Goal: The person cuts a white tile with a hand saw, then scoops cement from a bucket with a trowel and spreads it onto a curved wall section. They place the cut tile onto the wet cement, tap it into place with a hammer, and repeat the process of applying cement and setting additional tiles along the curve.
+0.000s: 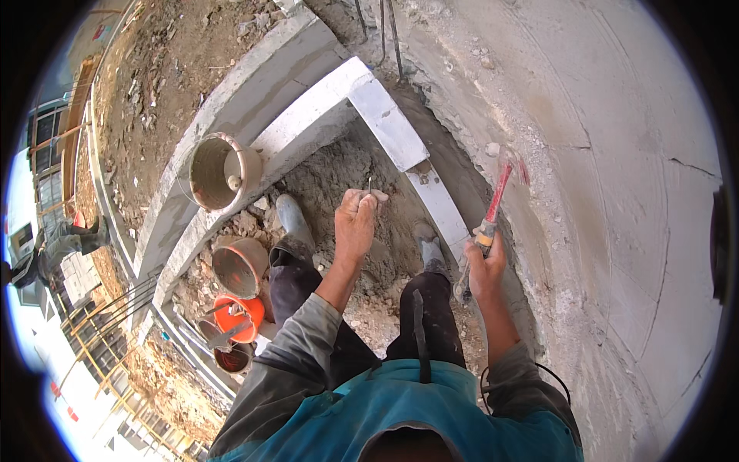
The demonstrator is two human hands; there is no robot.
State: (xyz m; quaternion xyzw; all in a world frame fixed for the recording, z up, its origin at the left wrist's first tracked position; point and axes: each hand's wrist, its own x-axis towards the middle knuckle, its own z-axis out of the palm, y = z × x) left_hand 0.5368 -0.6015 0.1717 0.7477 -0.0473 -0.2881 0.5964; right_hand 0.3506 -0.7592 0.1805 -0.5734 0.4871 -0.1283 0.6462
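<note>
My right hand (485,269) is wrapped round the grip of a claw hammer (499,189), which has a red shaft and a yellow-and-black handle. Its head points away from me, over the rough mortar edge at the right. In front of my body, my left hand (356,223) is closed in a pinch. A thin nail (369,185) seems to stick up from its fingers; most of it is hidden. Beyond my hands, a white block wall (385,123) turns a corner, with one narrow run coming back toward my right hand.
My boots (292,215) stand on rubble inside the wall's corner. A mortar-stained bucket (223,171) rests on the wall at the left. Below it are another bucket (240,268) and an orange bucket (240,317) with tools. Rebar (396,38) rises at the far end. Another person (61,246) is at far left.
</note>
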